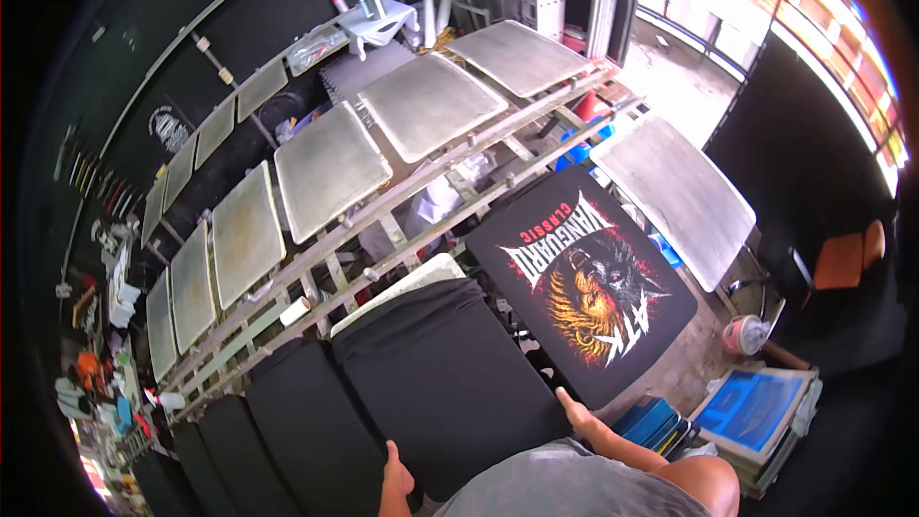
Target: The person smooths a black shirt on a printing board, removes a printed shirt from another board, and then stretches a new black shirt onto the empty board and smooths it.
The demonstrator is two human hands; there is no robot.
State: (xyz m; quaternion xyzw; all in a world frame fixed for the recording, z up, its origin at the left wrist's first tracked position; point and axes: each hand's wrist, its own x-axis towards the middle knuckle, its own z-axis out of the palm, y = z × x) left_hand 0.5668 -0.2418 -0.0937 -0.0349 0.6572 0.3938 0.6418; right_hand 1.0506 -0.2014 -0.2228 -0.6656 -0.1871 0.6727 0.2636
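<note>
A plain black T-shirt (450, 373) is stretched over a flat board in front of me, its far end short of the board's pale tip (431, 278). At the shirt's near left edge is my left hand (396, 472), thumb up, with its fingers partly hidden at the cloth. My right hand (578, 414) holds the shirt's near right side, its lower fingers out of sight. On the board to the right lies a printed black T-shirt (595, 287) with a wolf-and-lion design and the words "VANGUARD CLASSIC" and "ATK".
More black shirts (297, 421) cover boards to the left. Bare grey boards (330, 168) line the far side of a metal rail frame (383, 215). Framed screens (751, 412) and a small bucket (745, 335) stand on the right. An orange chair (842, 263) is beyond.
</note>
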